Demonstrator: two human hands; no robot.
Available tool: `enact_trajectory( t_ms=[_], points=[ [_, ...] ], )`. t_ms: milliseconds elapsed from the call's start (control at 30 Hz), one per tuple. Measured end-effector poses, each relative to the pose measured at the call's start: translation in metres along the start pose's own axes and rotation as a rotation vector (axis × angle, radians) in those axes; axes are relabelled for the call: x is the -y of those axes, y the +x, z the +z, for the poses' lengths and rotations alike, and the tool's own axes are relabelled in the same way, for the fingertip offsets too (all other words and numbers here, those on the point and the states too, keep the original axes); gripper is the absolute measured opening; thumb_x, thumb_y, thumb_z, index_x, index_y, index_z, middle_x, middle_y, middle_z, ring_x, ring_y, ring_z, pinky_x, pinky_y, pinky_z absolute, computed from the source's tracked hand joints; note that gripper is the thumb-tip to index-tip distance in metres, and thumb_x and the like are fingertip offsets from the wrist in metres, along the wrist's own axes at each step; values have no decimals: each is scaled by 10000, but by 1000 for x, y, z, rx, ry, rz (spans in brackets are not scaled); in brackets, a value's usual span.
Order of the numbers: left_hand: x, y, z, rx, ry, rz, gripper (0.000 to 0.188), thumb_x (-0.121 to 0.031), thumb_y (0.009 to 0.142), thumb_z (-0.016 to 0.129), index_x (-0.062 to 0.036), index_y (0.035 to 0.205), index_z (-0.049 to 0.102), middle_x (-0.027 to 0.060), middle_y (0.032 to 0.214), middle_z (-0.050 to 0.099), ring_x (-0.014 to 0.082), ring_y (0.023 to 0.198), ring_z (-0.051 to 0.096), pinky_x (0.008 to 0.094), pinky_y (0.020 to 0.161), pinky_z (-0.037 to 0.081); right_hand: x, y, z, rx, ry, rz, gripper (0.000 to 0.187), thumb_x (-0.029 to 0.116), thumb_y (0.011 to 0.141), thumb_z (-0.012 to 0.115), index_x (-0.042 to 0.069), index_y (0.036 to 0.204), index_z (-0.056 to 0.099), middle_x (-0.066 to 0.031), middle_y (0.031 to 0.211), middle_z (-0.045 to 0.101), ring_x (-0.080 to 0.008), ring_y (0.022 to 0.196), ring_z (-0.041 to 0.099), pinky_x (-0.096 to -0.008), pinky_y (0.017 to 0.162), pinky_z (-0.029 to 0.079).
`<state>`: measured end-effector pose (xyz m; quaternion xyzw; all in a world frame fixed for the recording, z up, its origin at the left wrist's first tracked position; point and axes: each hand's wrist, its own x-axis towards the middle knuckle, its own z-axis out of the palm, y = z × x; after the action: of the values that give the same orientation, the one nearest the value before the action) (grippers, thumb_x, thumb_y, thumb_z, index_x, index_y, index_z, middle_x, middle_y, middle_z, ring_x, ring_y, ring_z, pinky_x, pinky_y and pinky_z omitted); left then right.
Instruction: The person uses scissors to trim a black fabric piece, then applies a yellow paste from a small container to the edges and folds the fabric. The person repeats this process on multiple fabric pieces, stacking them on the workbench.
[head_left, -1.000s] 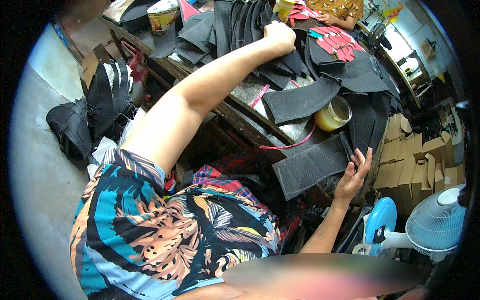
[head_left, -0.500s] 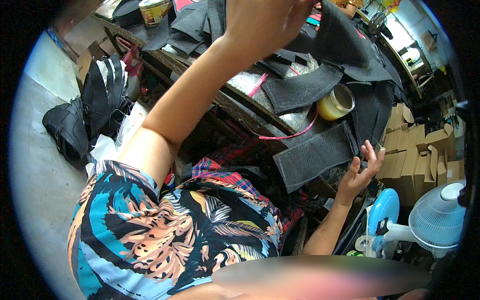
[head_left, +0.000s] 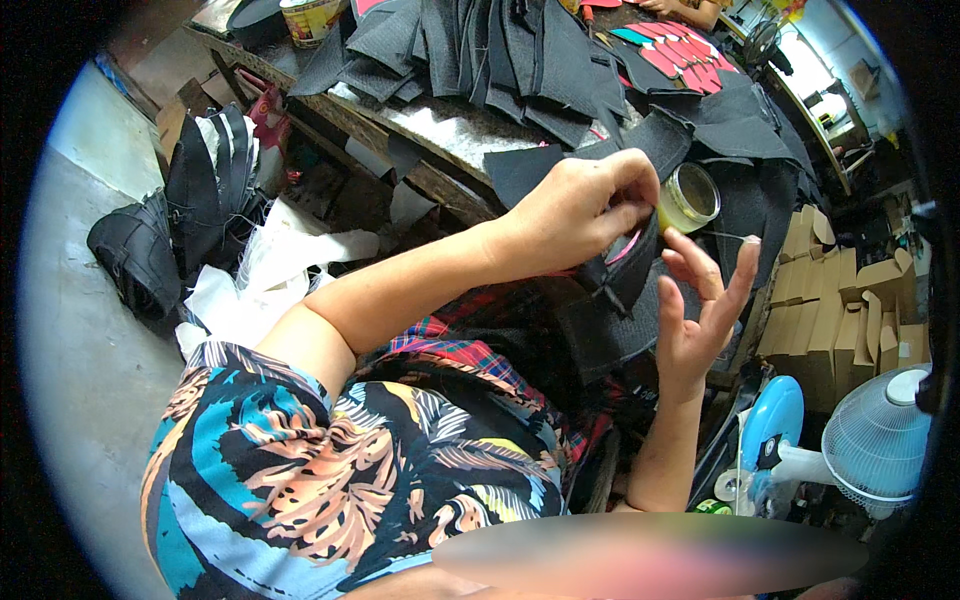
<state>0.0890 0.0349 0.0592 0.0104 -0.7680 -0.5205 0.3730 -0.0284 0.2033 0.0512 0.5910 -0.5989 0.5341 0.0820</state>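
Note:
My left hand (head_left: 585, 205) is closed in a pinch on a black fabric piece (head_left: 632, 285), which hangs below the fingers; a bit of pink shows along it. Just right of these fingers is a glass jar (head_left: 690, 198) with yellowish contents. My right hand (head_left: 698, 315) is raised in front of the jar, palm up, its fingers apart. The index fingertip looks whitish, and a thin dark line, too fine to make out, runs from it toward the jar. Another black panel (head_left: 600, 335) lies dimly below the hanging piece.
Many black fabric pieces (head_left: 520, 60) are heaped across the worktable. Red pieces (head_left: 685, 55) lie farther back, near another person's hand (head_left: 660, 8). Cardboard boxes (head_left: 835, 300) and a fan (head_left: 875, 440) stand at the right. Black bundles (head_left: 135, 255) and white cloth (head_left: 285, 265) are at the left.
My left hand has come down from the far side of the table toward the jar, with a black fabric piece in it. My right hand has risen slightly, closer to the left.

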Motion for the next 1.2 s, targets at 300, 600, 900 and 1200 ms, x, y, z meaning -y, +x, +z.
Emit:
enact_trajectory(
  t_ms=[300, 600, 900, 1200],
  points=[
    [1, 2, 4, -142, -425, -111, 166, -27, 948, 634, 10, 1062, 520, 72, 891, 628, 131, 744, 664, 255, 617, 555, -9, 0, 5, -6, -181, -19, 979, -66, 790, 728, 54, 1582, 166, -165, 1084, 681, -249, 944, 681, -348, 859, 540],
    [-23, -1, -13, 335, 487, 8, 382, -230, 784, 831, -4, 1039, 658, 95, 780, 676, 177, 733, 665, 284, 703, 521, -8, 10, -3, -13, 199, 105, 739, 69, 937, 682, 32, 1558, 282, -149, 1434, 527, -151, 1001, 660, -279, 870, 533],
    [20, 14, -6, 437, 99, -225, 399, -139, 870, 720, 16, 1222, 615, 47, 1012, 698, 112, 864, 639, 254, 771, 521, -16, 27, -37, 115, -50, 95, 447, 217, 966, 660, 96, 1388, 578, -113, 1176, 695, -194, 1053, 648, -323, 925, 508],
    [6, 11, -5, 421, -300, -439, 422, -108, 876, 662, 32, 1268, 594, 62, 1027, 705, 94, 867, 659, 238, 771, 540, -9, 26, -34, 168, -749, -241, 397, 471, 893, 657, 206, 1175, 744, -88, 1224, 658, -289, 1079, 621, -384, 890, 528]
  ],
)
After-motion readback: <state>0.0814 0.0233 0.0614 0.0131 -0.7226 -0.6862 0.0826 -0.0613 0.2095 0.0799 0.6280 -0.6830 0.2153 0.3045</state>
